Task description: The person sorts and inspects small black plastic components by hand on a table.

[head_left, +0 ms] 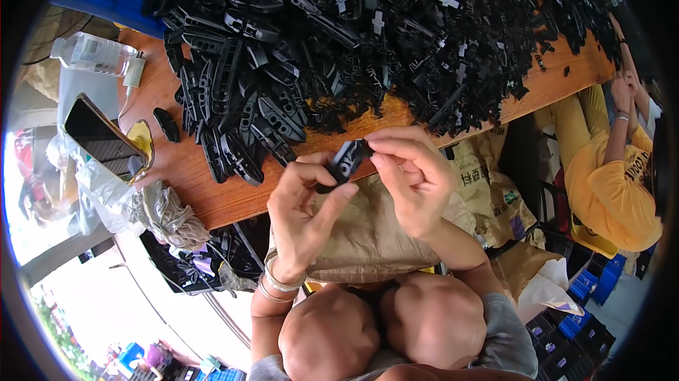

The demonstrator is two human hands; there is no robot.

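Note:
Above my knees, just off the table's near edge, a small black plastic part (pixel 346 160) is held tilted between my two hands. My left hand (pixel 304 204) grips its lower left end with thumb and curled fingers. At its upper right end my right hand (pixel 414 176) pinches with thumb and forefinger; whether a separate small piece is between those fingertips cannot be made out. Beyond the hands lies a big heap of black plastic parts (pixel 283 116), long curved ones at left and small clip-like pieces at right. One black part (pixel 166 125) lies apart on the wood.
The wooden table (pixel 191 194) holds a phone (pixel 102 133), a plastic bottle (pixel 92 54) and a crumpled cloth (pixel 166 215) along its left side. Brown paper sacks (pixel 382 239) are below the edge. At right sits another person in a yellow shirt (pixel 608 194). Blue and black bins (pixel 587 285) stand lower right.

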